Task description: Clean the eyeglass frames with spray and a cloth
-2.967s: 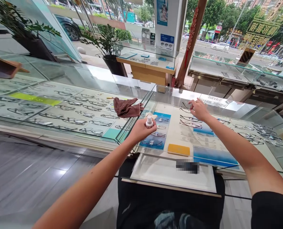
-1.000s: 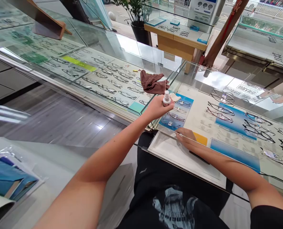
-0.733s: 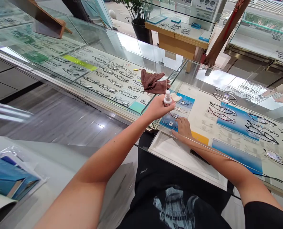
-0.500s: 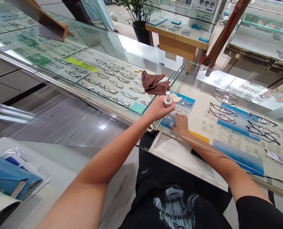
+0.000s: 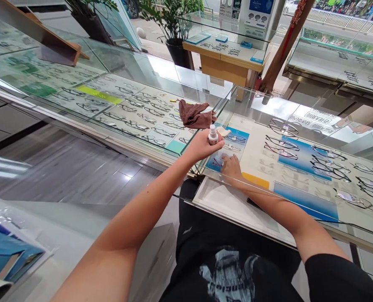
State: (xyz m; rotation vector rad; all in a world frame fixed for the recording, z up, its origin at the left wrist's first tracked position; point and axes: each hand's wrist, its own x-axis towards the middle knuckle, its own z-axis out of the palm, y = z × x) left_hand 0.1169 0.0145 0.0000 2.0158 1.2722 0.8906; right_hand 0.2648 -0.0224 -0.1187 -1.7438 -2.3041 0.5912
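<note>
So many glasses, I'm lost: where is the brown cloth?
In the head view, the brown cloth lies on the glass counter above centre, beyond the left hand and its white bottle, left of the blue card.

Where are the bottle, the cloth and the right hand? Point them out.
Bottle (image 5: 213, 135), head view: middle of its white body, below the cap.
Cloth (image 5: 195, 115), head view: middle of its brown folds.
Right hand (image 5: 232, 166), head view: back of the hand.
</note>
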